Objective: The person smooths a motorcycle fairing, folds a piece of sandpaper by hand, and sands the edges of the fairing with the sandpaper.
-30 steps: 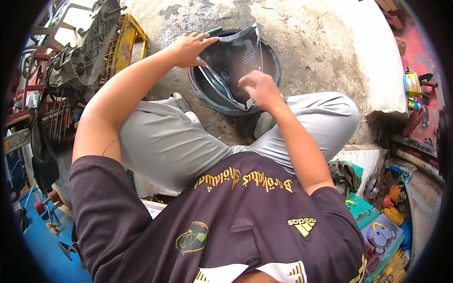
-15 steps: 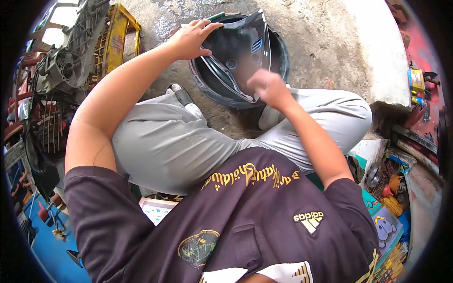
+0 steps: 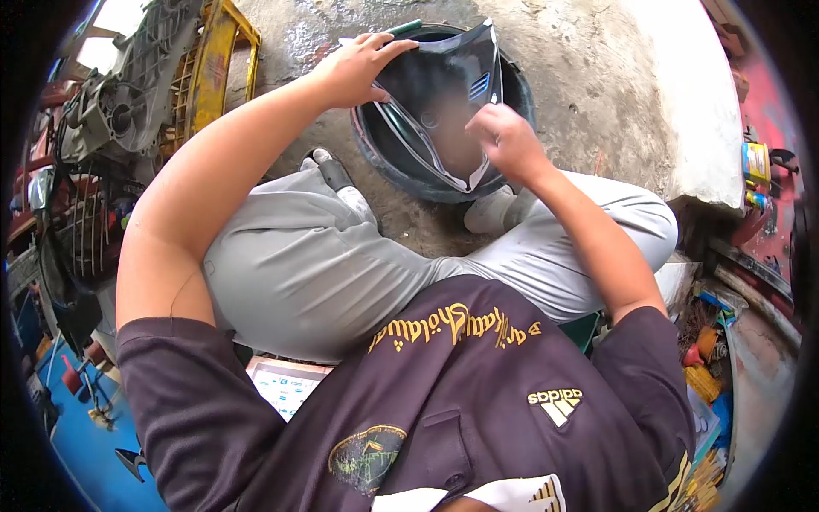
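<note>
A glossy black panel [image 3: 448, 72] with pale edges and a small blue-striped mark lies tilted over a round dark basin [image 3: 375, 158]. My left hand [image 3: 363, 72] grips the panel's upper left edge, fingers over the top and thumb on the near side. Over the right part of the panel is my right hand [image 3: 508, 141], its fingers curled and pinched together. Whether those fingers hold something small is too hard to see. A dark green stick-like thing [image 3: 403, 28] rests at the basin's far rim, beside my left fingertips.
The basin stands on wet, stained concrete [image 3: 589, 94] between my legs. At the left are a yellow crate [image 3: 213, 68] and a grey metal engine casing [image 3: 128, 111]. A white ledge [image 3: 699, 111], small tins [image 3: 755, 162] and tangled parts line the right.
My right hand has moved up and right over the panel, its fingers still bent. My left hand keeps its hold on the edge. The view has shifted slightly.
</note>
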